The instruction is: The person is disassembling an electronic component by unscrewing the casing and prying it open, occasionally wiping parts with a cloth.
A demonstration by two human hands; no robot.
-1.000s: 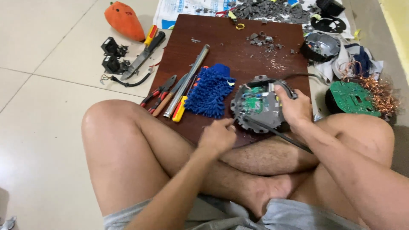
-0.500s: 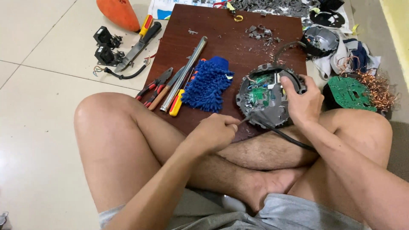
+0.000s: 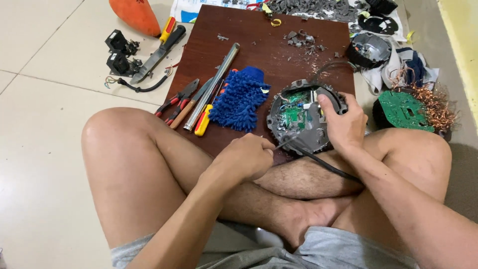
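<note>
Head view: the right hand [image 3: 343, 127] grips the rim of the round grey housing [image 3: 304, 117], which rests on the brown board's [image 3: 259, 45] near edge. The left hand [image 3: 246, 158] is closed on a thin tool [image 3: 288, 143] touching the housing. A blue mitt [image 3: 239, 98] lies just beside it.

Pale tiled floor [image 3: 45, 164], evenly lit.
A dark wooden board [image 3: 269, 50] lies at twelve o'clock; a yellow strip [image 3: 458, 45] runs at two.
</note>
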